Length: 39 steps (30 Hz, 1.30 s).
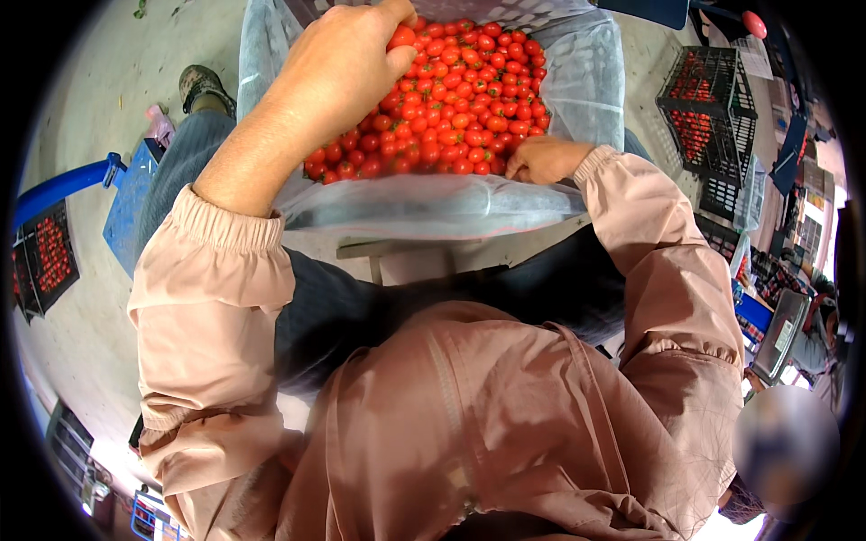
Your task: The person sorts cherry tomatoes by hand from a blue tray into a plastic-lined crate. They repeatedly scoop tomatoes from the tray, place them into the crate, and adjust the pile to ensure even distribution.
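A crate lined with thin whitish sheeting (585,88) stands before me, holding a thick layer of red cherry tomatoes (460,95), a few with green calyxes. My left hand (348,64) is over the crate's left side. Between its thumb and fingers is a cherry tomato (401,38) that looks larger than those below, so nearer to me. My right hand (549,159) rests low at the near right corner, fingers curled down against the tomatoes and the liner. Its fingertips are partly hidden, and whether they grip a tomato does not show.
Black plastic crates of tomatoes stand on the floor at right (707,108) and left (51,250). A blue metal frame (128,203) is beside my left leg. Below the crate's near edge is a low support (406,253). Other people are at the far right.
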Each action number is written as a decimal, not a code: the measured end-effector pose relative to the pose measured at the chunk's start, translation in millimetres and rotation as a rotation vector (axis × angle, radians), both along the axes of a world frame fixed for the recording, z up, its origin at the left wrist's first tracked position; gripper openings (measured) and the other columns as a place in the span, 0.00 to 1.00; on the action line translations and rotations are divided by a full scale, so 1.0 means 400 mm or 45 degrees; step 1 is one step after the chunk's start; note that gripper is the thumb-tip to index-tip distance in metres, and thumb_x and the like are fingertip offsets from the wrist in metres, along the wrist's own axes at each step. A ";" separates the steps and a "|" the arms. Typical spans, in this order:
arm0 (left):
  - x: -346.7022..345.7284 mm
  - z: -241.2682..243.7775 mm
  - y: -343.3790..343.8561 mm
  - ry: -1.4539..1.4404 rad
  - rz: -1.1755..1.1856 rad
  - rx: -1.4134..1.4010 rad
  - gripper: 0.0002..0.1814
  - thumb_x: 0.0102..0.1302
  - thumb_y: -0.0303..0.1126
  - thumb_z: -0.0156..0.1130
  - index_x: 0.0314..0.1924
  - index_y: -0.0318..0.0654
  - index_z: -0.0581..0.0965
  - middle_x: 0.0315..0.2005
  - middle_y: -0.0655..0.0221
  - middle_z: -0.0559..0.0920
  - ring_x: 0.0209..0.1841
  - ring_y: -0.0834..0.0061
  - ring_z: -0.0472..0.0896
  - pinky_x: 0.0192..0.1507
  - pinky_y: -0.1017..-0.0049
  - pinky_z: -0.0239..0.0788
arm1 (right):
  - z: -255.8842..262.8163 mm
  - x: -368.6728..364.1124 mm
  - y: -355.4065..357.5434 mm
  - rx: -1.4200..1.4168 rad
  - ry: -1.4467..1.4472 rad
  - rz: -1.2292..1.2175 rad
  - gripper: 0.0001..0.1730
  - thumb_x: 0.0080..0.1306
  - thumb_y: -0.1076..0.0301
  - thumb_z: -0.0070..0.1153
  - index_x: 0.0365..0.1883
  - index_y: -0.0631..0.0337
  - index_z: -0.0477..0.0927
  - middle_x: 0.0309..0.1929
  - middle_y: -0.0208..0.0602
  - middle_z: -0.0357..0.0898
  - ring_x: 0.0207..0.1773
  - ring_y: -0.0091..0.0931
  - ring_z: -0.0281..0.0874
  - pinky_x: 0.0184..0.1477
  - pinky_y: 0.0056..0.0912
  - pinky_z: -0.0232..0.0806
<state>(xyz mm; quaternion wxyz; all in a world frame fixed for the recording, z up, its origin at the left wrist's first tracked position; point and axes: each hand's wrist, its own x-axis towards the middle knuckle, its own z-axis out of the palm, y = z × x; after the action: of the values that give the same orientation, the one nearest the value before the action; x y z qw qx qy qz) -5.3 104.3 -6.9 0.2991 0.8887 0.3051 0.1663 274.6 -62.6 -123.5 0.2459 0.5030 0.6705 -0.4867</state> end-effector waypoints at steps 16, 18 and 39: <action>-0.007 0.002 0.001 0.099 0.002 0.004 0.15 0.62 0.31 0.61 0.49 0.35 0.76 0.36 0.51 0.83 0.40 0.51 0.82 0.43 0.63 0.73 | -0.108 0.149 0.155 1.192 -0.250 -0.543 0.35 0.63 0.66 0.56 0.69 0.48 0.64 0.66 0.45 0.68 0.67 0.41 0.67 0.66 0.41 0.63; -0.009 0.005 -0.001 0.098 -0.030 0.004 0.15 0.62 0.31 0.61 0.48 0.35 0.76 0.35 0.50 0.83 0.40 0.50 0.82 0.43 0.63 0.72 | -0.106 0.115 0.134 0.891 -0.166 -0.475 0.36 0.61 0.66 0.58 0.69 0.49 0.64 0.61 0.48 0.73 0.61 0.43 0.73 0.61 0.42 0.66; 0.057 0.296 -0.309 -0.082 -0.858 0.183 0.05 0.57 0.28 0.56 0.33 0.35 0.75 0.28 0.61 0.76 0.35 0.58 0.79 0.36 0.61 0.72 | 0.375 -0.056 -0.053 1.238 0.052 -0.145 0.13 0.60 0.67 0.56 0.42 0.61 0.79 0.28 0.46 0.80 0.35 0.45 0.79 0.38 0.49 0.70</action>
<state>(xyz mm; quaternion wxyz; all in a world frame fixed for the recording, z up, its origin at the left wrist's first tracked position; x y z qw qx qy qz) 17.3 -19.1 111.4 0.2835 0.9526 -0.0275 0.1072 252.1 -83.8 26.4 -0.0576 0.5857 0.7963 -0.1398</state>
